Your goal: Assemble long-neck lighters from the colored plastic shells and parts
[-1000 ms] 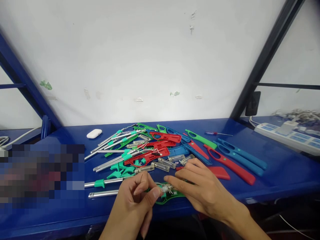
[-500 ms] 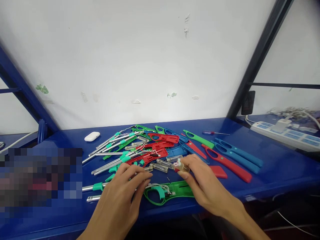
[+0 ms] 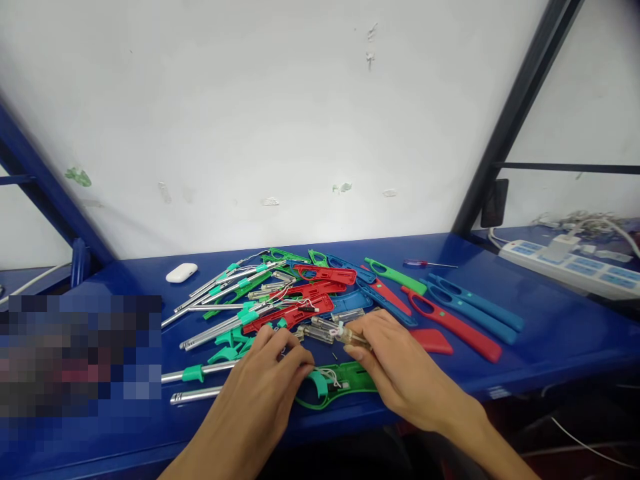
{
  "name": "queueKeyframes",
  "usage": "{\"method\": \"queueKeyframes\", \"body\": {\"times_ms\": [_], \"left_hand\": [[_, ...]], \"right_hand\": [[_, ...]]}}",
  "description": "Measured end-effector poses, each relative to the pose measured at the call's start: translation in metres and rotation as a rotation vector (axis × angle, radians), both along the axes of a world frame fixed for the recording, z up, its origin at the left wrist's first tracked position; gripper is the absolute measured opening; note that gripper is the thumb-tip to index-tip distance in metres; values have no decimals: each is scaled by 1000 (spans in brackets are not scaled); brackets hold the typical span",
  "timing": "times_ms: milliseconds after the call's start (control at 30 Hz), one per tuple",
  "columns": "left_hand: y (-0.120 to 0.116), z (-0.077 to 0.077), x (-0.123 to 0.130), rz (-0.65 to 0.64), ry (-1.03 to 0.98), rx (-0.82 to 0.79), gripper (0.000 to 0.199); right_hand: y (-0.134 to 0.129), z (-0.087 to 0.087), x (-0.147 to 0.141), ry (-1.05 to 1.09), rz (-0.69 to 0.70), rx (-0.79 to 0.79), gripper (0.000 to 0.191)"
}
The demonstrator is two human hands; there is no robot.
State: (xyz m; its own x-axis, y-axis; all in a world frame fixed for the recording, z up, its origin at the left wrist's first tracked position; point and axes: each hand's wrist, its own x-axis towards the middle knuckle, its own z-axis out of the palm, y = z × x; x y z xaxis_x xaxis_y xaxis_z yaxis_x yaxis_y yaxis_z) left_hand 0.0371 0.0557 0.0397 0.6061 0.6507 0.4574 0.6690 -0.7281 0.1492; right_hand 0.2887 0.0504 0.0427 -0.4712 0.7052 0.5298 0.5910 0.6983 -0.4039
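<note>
Plainly, right hand (image 3: 405, 363) pinched around a clear tube (image 3: 357, 337), left hand (image 3: 263, 387) with grip unclear.

"How many hands are you seeing?"
"Two are showing: one left hand (image 3: 257, 381), one right hand (image 3: 403, 360)."
"And red open lighter shells (image 3: 330, 274)?"
"Three are lying piled, while two smooth blue handles (image 3: 487, 308) are lying further right."
"Single items?"
"One screwdriver (image 3: 416, 263), one earbud case (image 3: 181, 273) and one power strip (image 3: 587, 267) are resting there."
"Clear fuel tanks (image 3: 317, 333)?"
"They're overlapping beyond my counting."
</note>
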Motion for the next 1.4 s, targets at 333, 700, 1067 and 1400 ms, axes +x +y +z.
{"method": "queueKeyframes", "body": {"times_ms": [333,700,1067,1400], "left_hand": [[-1,-9,3,2,-29,60,22],[-6,-3,11,5,-108,84,23],[-7,0,12,6,-155,91,15],[-6,0,13,1,-157,96,15]], "right_hand": [[3,1,-1,-26,7,43,10],[-3,-1,3,-2,-29,81,20],[-5,2,3,76,-36,76,20],[-4,2,2,56,-49,71,22]]}}
